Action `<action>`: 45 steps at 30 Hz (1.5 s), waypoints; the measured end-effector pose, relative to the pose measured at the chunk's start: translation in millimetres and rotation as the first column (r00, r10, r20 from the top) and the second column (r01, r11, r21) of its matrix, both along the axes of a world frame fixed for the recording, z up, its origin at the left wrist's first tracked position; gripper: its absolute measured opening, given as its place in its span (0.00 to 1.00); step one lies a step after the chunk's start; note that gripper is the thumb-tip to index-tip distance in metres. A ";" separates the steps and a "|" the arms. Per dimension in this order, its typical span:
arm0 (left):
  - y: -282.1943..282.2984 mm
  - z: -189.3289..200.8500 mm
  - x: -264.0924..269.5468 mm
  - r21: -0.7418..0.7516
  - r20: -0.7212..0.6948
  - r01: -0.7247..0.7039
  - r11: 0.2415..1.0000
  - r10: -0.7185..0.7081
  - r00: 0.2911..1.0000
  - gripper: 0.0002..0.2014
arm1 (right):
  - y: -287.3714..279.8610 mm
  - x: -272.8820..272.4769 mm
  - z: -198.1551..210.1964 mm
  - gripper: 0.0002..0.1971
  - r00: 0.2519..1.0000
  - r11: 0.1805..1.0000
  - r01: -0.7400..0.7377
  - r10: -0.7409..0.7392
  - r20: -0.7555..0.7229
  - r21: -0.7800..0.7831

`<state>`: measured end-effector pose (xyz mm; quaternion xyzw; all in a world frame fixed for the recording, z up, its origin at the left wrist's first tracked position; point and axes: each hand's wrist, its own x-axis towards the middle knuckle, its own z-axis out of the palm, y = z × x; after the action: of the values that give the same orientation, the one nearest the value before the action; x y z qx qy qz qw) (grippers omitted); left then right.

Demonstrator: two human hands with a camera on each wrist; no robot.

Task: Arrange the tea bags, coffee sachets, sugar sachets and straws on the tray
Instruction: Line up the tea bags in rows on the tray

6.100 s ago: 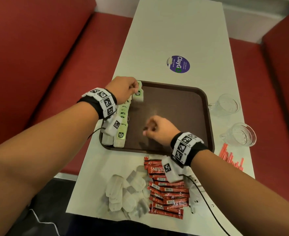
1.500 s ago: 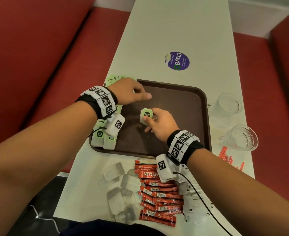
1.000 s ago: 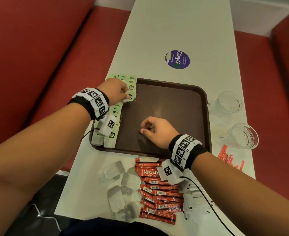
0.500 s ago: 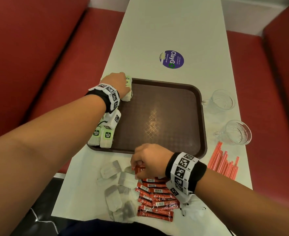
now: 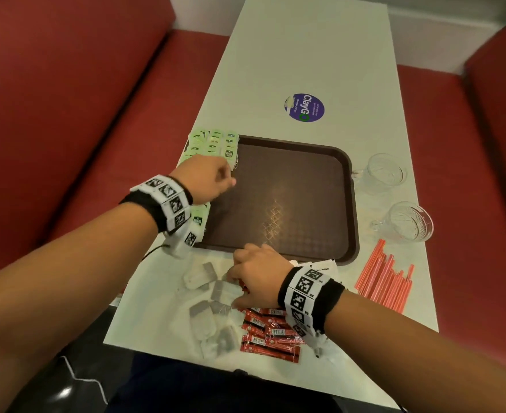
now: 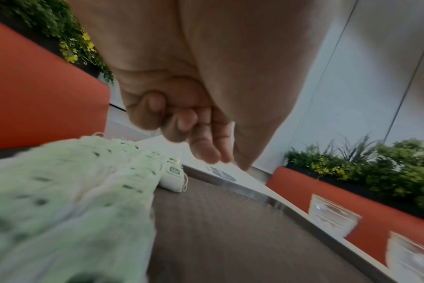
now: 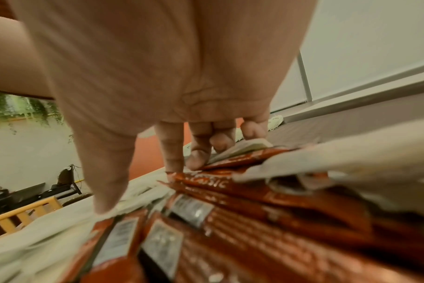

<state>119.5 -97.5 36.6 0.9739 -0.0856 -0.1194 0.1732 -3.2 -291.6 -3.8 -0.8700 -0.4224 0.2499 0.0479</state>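
Brown plastic tray (image 5: 290, 198) lies on the pale table (image 5: 305, 55), bare over most of its floor. Green-labelled tea bags (image 5: 216, 144) are stacked in rows along the tray edge just ahead of and beneath the left hand (image 5: 205, 181). That hand hovers over the rows with fingers (image 6: 179, 124) loosely curled; the wrist view shows nothing held.

Right hand (image 5: 256, 278) is down on the heap of red coffee sachets (image 5: 269, 332), just short of the tray's near rim. Its fingertips (image 7: 174, 162) press on the topmost sachet and on a pale paper sachet (image 7: 245, 145) lying among them; no pinch is closed yet.

Plain white tea bags (image 5: 210, 311) lie loose to the left of the right hand. Orange straws (image 5: 385, 281) lie in a bundle to its right, beside two clear glass cups (image 5: 409, 222); all are off the tray.

Judgement: the green tea bags look finished, and the step in hand is starting on the coffee. Next move calls for closing thumb and fingers on a few sachets, lifting them clear of the heap, and laying them on the tray floor beside the tea rows.
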 end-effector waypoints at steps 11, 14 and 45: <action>40.5 -28.4 -126.3 0.110 -0.360 0.161 0.981 -0.112 0.926 0.17 | 5.6 -7.7 -3.5 0.28 0.999 1.000 0.018 -0.018 0.043 -0.016; 42.6 -37.5 -142.9 0.120 -0.331 0.142 0.983 -0.096 0.939 0.24 | 7.4 -7.3 -3.3 0.25 0.999 1.000 0.024 -0.024 0.032 -0.013; 11.5 20.1 -87.5 -0.193 0.113 0.159 0.968 -0.139 0.984 0.03 | 5.4 44.7 28.4 0.14 0.856 0.730 0.515 -0.412 -0.311 0.450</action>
<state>32.0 -85.9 56.8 0.9468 -0.1786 -0.0744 0.2571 41.5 -286.2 24.6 -0.8740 -0.2355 0.1884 0.3810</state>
